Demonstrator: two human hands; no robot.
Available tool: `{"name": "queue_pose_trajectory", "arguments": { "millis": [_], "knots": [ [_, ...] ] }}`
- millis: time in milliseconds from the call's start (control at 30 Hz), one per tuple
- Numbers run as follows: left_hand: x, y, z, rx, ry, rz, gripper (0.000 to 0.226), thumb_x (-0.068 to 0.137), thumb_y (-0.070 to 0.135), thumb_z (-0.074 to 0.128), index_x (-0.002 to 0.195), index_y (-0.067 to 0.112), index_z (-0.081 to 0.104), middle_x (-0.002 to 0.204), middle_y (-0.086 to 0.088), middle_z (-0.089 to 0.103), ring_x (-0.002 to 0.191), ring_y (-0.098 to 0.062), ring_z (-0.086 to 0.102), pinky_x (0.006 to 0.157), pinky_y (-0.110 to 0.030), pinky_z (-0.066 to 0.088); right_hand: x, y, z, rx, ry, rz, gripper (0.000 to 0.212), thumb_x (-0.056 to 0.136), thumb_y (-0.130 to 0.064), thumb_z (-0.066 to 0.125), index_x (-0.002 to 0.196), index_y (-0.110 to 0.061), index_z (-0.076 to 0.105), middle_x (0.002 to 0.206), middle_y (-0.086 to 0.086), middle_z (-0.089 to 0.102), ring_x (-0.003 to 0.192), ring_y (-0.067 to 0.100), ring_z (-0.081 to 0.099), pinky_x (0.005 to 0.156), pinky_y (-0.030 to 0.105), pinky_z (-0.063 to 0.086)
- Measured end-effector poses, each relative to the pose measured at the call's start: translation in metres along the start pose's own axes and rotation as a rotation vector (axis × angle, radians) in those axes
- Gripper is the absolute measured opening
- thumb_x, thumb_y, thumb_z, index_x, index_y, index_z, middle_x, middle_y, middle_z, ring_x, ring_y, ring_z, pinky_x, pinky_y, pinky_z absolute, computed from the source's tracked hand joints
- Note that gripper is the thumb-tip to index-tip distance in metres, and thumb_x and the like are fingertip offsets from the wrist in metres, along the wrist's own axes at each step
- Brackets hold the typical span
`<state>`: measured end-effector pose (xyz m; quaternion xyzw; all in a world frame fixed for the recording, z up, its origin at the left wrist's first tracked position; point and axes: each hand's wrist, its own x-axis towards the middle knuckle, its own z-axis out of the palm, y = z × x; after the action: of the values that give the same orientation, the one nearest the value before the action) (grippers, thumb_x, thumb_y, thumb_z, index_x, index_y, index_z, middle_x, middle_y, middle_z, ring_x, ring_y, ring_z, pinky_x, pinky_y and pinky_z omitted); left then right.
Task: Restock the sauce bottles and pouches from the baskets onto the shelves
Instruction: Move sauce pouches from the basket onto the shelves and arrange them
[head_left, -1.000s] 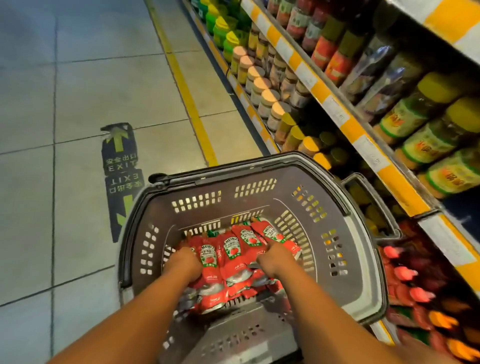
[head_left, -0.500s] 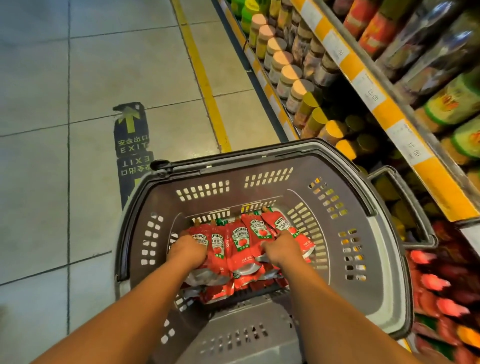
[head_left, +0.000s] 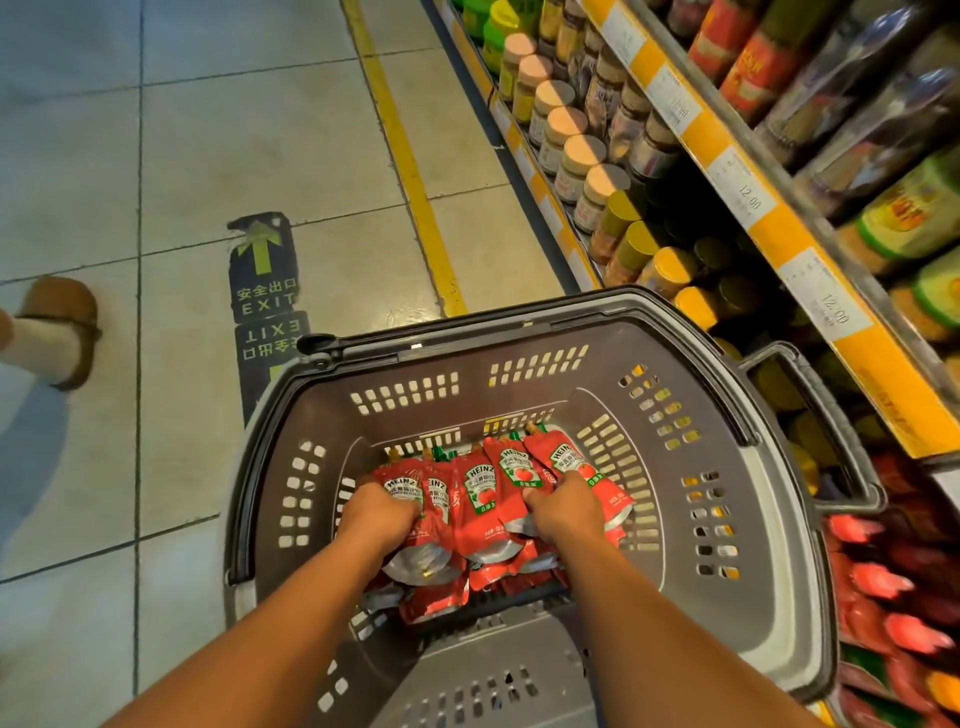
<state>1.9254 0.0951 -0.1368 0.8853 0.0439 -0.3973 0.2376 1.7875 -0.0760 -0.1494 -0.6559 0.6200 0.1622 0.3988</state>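
Both hands are down in the grey shopping basket (head_left: 769, 519), working on a fanned row of red Heinz ketchup pouches (head_left: 480, 499); the left hand (head_left: 376, 519) has its fingers curled over the leftmost pouches, and the right hand (head_left: 566, 512) curls over the rightmost ones, thumb toward the middle; between them they clamp the bundle from both ends. More pouches lie loose beneath, on the basket floor near the person's side; how many is hard to judge, since the arms and the top row cover them.

The pouches lie with their long axes running away from the person, spouts pointing at the far basket wall and silver bases toward the wrists; so the fingers reach across the labels rather than along them, and the lift ought to be straight up before any turn. The shelves (head_left: 810, 260) stand to the right, so the right hand is the nearer one; red pouches of a similar look (head_left: 883, 577) sit on a low shelf just beyond the basket's right rim, probably the destination.

In the way: the high basket wall and the basket handle (head_left: 810, 415) jutting toward the shelf. Jars with pale lids (head_left: 571, 156) line the lower shelf further on; a passer-by's sandalled foot (head_left: 57, 332) is well off to the left, on the tiled floor.
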Motion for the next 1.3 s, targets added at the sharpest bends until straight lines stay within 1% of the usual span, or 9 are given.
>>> {"name": "queue_pose_trajectory", "arguments": {
  "millis": [133,267,400,500,567,833,1033,1233,1300],
  "knots": [
    [-0.003,0.001,-0.001,-0.008,-0.007,0.0,0.029,0.085,0.023,0.078,0.077,0.021,0.05,0.098,-0.012,0.07,0.09,-0.034,0.069,0.086,-0.046,0.06,0.0,0.0,0.005,0.09,-0.024,0.037,0.059,0.088,-0.032,0.079,0.134,-0.009,0.049,0.125,0.011,0.065,0.111,0.034,0.063,0.086,0.041,0.056],
    [-0.004,0.001,-0.001,-0.022,-0.015,-0.006,0.026,0.084,0.026,0.079,0.097,0.014,0.059,0.102,-0.013,0.071,0.092,-0.034,0.069,0.088,-0.046,0.059,0.0,-0.006,0.006,0.338,-0.115,0.179,0.078,0.078,-0.014,0.081,0.141,-0.002,0.037,0.113,0.017,0.064,0.097,0.036,0.067,0.071,0.057,0.062],
    [-0.002,0.0,-0.001,-0.084,-0.047,-0.044,0.035,0.081,0.024,0.083,0.103,0.007,0.063,0.101,-0.015,0.072,0.09,-0.035,0.071,0.087,-0.047,0.06,0.0,-0.005,0.003,0.565,-0.209,0.255,0.05,0.076,-0.013,0.076,0.122,0.001,0.062,0.087,0.012,0.063,0.065,0.023,0.058,0.05,0.031,0.054],
    [-0.003,0.0,-0.003,-0.16,-0.081,-0.081,0.035,0.076,0.017,0.086,0.102,0.003,0.067,0.092,-0.016,0.074,0.082,-0.034,0.073,0.083,-0.048,0.062,0.0,-0.007,-0.006,0.64,-0.295,0.305,0.01,0.085,-0.019,0.071,0.092,-0.011,0.068,0.096,0.008,0.062,0.079,0.023,0.059,0.067,0.036,0.055],
    [-0.005,0.002,-0.004,-0.191,-0.101,-0.089,0.032,0.075,0.012,0.086,0.099,0.002,0.068,0.088,-0.018,0.075,0.078,-0.035,0.074,0.08,-0.049,0.063,-0.005,-0.008,-0.012,0.688,-0.312,0.328,0.006,0.086,-0.017,0.067,0.09,-0.013,0.065,0.094,0.008,0.061,0.08,0.023,0.06,0.073,0.039,0.055],
    [-0.027,0.01,-0.01,-0.343,-0.188,-0.019,0.029,0.077,0.004,0.084,0.101,0.0,0.068,0.083,-0.021,0.077,0.075,-0.039,0.076,0.079,-0.056,0.062,-0.04,-0.007,-0.046,0.813,-0.376,0.34,0.022,0.076,-0.017,0.062,0.098,-0.015,0.061,0.095,0.006,0.064,0.078,0.022,0.062,0.06,0.029,0.052],
    [-0.059,0.019,-0.016,-0.463,-0.296,0.086,0.027,0.083,0.007,0.08,0.106,0.001,0.067,0.083,-0.02,0.077,0.073,-0.038,0.076,0.07,-0.05,0.063,-0.078,-0.003,-0.074,0.86,-0.262,0.26,0.028,0.083,-0.025,0.067,0.11,-0.017,0.066,0.122,0.009,0.058,0.113,0.028,0.058,0.062,0.036,0.056],
    [-0.098,0.046,-0.033,-0.578,-0.373,0.17,0.034,0.079,0.01,0.077,0.11,0.001,0.068,0.094,-0.025,0.076,0.087,-0.045,0.074,0.084,-0.066,0.058,-0.115,0.011,-0.118,0.892,-0.181,0.174,0.011,0.081,-0.018,0.066,0.092,-0.017,0.065,0.098,0.01,0.063,0.084,0.026,0.064,0.078,0.046,0.062],
    [-0.115,0.057,-0.038,-0.619,-0.407,0.198,0.035,0.079,0.008,0.075,0.112,0.001,0.067,0.096,-0.026,0.076,0.09,-0.047,0.073,0.086,-0.069,0.055,-0.13,0.016,-0.134,0.873,-0.203,0.152,0.016,0.079,-0.02,0.066,0.095,-0.017,0.066,0.109,0.012,0.069,0.096,0.03,0.07,0.071,0.042,0.062]
  ]
}}
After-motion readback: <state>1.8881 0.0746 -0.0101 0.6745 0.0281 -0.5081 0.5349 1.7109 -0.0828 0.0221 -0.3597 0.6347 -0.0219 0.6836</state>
